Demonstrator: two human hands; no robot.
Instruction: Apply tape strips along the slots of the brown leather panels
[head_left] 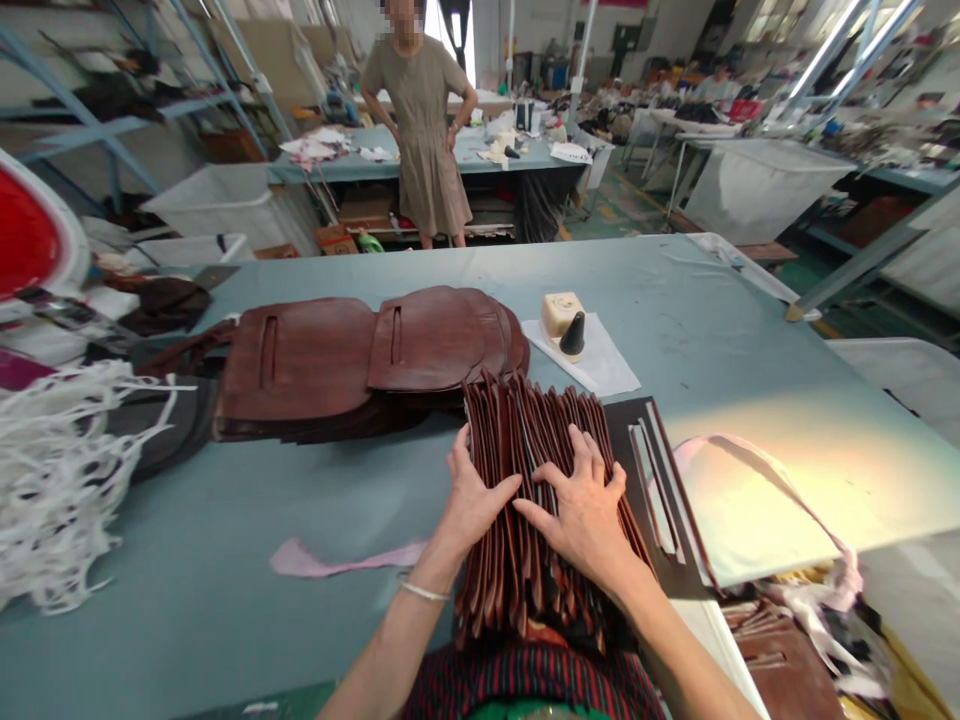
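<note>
Tabletop (225,610), smooth and dull blue-green, spreads beneath the leather. Across it lie overlapping stacks of flat brown leather pieces (315,370), streaked, round-ended and slotted. Left of them sprawls a tangle of limp white strips (60,480). Nearest the person, a bundle of upright leather pieces (529,545) stands on edge on the tabletop, its thin rippled layers packed like pages. The left hand (474,505), fingers parted, touches its left side and top; the right hand (586,510) rests bent, spread fingers on the upper edges. Beyond lie a white sheet (609,362), a rounded cream block (561,313) and a small black cone (573,335).
</note>
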